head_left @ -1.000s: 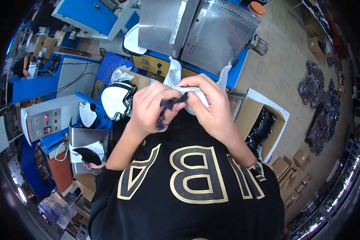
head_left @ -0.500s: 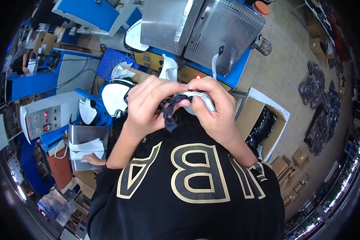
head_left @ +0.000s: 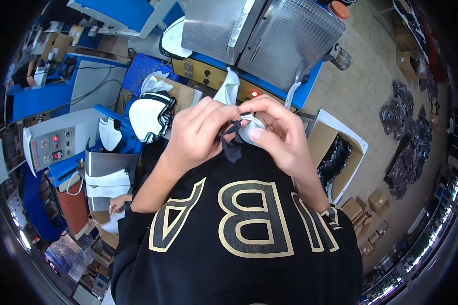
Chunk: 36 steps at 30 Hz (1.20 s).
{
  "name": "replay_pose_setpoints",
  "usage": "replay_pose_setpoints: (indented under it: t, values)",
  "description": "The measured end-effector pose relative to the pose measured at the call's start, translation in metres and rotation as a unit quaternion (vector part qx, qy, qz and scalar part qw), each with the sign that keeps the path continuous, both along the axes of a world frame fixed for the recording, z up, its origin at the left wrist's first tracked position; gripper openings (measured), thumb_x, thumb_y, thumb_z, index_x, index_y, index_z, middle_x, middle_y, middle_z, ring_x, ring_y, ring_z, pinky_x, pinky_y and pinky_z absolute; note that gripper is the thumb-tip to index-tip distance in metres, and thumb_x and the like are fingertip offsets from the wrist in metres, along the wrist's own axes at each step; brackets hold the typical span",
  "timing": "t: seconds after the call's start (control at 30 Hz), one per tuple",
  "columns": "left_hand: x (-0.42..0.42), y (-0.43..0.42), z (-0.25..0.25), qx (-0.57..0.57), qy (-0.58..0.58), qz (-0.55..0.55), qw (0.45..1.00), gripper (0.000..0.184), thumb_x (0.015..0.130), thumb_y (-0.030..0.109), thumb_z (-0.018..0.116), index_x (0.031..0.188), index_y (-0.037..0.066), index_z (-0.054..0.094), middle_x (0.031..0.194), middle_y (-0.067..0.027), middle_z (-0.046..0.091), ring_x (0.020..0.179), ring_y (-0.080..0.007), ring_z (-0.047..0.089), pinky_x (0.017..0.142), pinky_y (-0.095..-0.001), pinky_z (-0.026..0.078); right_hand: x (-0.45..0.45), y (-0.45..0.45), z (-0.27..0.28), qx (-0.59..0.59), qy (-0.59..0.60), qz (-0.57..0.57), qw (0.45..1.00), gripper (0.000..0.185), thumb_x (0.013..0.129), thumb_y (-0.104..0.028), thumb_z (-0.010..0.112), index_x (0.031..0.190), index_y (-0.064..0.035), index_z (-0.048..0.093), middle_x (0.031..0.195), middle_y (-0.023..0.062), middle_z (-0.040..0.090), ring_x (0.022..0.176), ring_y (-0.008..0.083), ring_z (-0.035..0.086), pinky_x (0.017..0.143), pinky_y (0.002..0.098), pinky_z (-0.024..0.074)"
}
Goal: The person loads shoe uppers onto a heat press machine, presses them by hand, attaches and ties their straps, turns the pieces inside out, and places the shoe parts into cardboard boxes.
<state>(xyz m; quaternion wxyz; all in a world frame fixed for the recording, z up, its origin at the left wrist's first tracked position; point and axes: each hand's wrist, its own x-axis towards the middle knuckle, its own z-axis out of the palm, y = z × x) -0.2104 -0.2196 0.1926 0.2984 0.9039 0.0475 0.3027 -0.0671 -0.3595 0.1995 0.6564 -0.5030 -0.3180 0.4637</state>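
Two grips: left hand (head_left: 201,129) holds dark strip (head_left: 232,150), right hand (head_left: 284,136) white piece (head_left: 247,134); blue bench (head_left: 306,93), tiled floor (head_left: 359,91).

Black top (head_left: 188,274), large block letters (head_left: 257,219) outlined in pale gold, dark textured fill, black sleeves (head_left: 129,230) ending near the elbows, bare hands (head_left: 196,132)

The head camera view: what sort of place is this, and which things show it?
Probably a factory workshop: there is a control panel with a lit red light, a stack of cut white pieces, and an open carton holding dark items.
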Motion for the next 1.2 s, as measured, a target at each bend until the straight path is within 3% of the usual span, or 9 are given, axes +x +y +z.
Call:
replay_pose_setpoints:
  t: [0.23, 0.33, 0.47, 0.7, 0.83, 0.97, 1.07, 1.1, 1.2]
  values:
    - [-0.006, 0.001, -0.021, 0.021, -0.050, -0.017, 0.998, 0.036, 0.074, 0.009, 0.083, 0.104, 0.002, 0.063, 0.086, -0.0069, 0.064, 0.069, -0.0240, 0.062, 0.056, -0.0336, 0.047, 0.011, -0.008, -0.006, -0.106, 0.136, 0.069, 0.983, 0.023, 0.101, -0.019, 0.065, 0.109, 0.0009, 0.071, 0.093, 0.0040, 0.071, 0.074, 0.0024, 0.061, 0.061, 0.0196, 0.0424]
    - [-0.003, -0.007, -0.016, -0.059, -0.039, 0.014, 0.997, 0.035, 0.075, 0.012, 0.084, 0.102, 0.004, 0.064, 0.089, -0.0062, 0.066, 0.069, -0.0236, 0.062, 0.056, -0.0324, 0.048, 0.012, -0.011, -0.005, -0.109, 0.166, 0.097, 0.975, 0.016, 0.101, -0.010, 0.061, 0.110, 0.0015, 0.068, 0.094, 0.0076, 0.073, 0.068, 0.0053, 0.061, 0.063, 0.0199, 0.0486]
    - [-0.003, -0.002, -0.030, -0.082, -0.013, -0.067, 0.994, 0.034, 0.079, 0.013, 0.081, 0.104, 0.007, 0.059, 0.090, -0.0059, 0.066, 0.068, -0.0237, 0.062, 0.056, -0.0339, 0.047, 0.008, -0.014, -0.002, -0.134, 0.184, 0.072, 0.971, 0.012, 0.101, -0.006, 0.062, 0.109, 0.0018, 0.067, 0.094, 0.0072, 0.071, 0.073, 0.0062, 0.062, 0.069, 0.0212, 0.0508]
    - [-0.006, -0.014, -0.039, -0.092, 0.014, -0.117, 0.989, 0.039, 0.079, 0.009, 0.082, 0.106, 0.009, 0.054, 0.093, -0.0111, 0.071, 0.065, -0.0245, 0.061, 0.054, -0.0352, 0.045, 0.003, -0.019, -0.014, -0.192, -0.009, -0.040, 0.981, 0.007, 0.103, -0.003, 0.057, 0.098, -0.0005, 0.061, 0.081, 0.0020, 0.062, 0.072, 0.0067, 0.057, 0.068, 0.0236, 0.0481]
    - [0.002, -0.016, -0.040, -0.093, 0.001, -0.106, 0.990, 0.039, 0.078, 0.005, 0.082, 0.106, 0.007, 0.056, 0.092, -0.0113, 0.072, 0.065, -0.0242, 0.062, 0.055, -0.0342, 0.046, -0.003, -0.011, -0.016, -0.084, -0.165, -0.135, 0.973, 0.005, 0.102, -0.004, 0.060, 0.100, 0.0009, 0.061, 0.082, 0.0023, 0.064, 0.077, 0.0098, 0.062, 0.073, 0.0261, 0.0512]
    - [0.009, -0.013, -0.026, -0.068, -0.010, -0.089, 0.994, 0.029, 0.080, 0.001, 0.076, 0.106, 0.002, 0.060, 0.088, -0.0088, 0.070, 0.066, -0.0246, 0.063, 0.059, -0.0341, 0.049, -0.003, -0.013, -0.019, -0.091, -0.090, -0.092, 0.987, 0.015, 0.101, -0.006, 0.064, 0.114, 0.0001, 0.064, 0.097, 0.0045, 0.069, 0.088, 0.0090, 0.065, 0.080, 0.0253, 0.0526]
    - [0.006, -0.010, -0.026, -0.074, -0.015, -0.059, 0.995, 0.025, 0.085, 0.001, 0.074, 0.107, 0.000, 0.062, 0.086, -0.0105, 0.070, 0.064, -0.0236, 0.062, 0.057, -0.0327, 0.049, -0.004, -0.014, -0.013, -0.070, 0.148, -0.054, 0.985, 0.022, 0.102, -0.009, 0.065, 0.121, 0.0015, 0.063, 0.106, 0.0076, 0.069, 0.096, 0.0098, 0.066, 0.088, 0.0264, 0.0531]
    - [0.006, -0.012, -0.031, -0.105, -0.044, -0.043, 0.993, 0.021, 0.089, -0.001, 0.072, 0.107, -0.002, 0.062, 0.086, -0.0124, 0.071, 0.063, -0.0231, 0.064, 0.057, -0.0323, 0.049, 0.000, -0.017, -0.012, -0.083, 0.149, -0.037, 0.985, 0.031, 0.100, -0.011, 0.068, 0.126, 0.0024, 0.060, 0.113, 0.0102, 0.069, 0.105, 0.0118, 0.066, 0.097, 0.0288, 0.0520]
    - [0.006, -0.015, -0.035, -0.166, -0.050, 0.003, 0.985, 0.015, 0.093, -0.001, 0.069, 0.105, -0.003, 0.061, 0.086, -0.0132, 0.071, 0.064, -0.0227, 0.065, 0.057, -0.0317, 0.050, -0.004, -0.020, -0.012, -0.062, 0.156, -0.034, 0.985, 0.036, 0.097, -0.012, 0.073, 0.128, 0.0012, 0.059, 0.113, 0.0090, 0.069, 0.108, 0.0133, 0.066, 0.100, 0.0301, 0.0505]
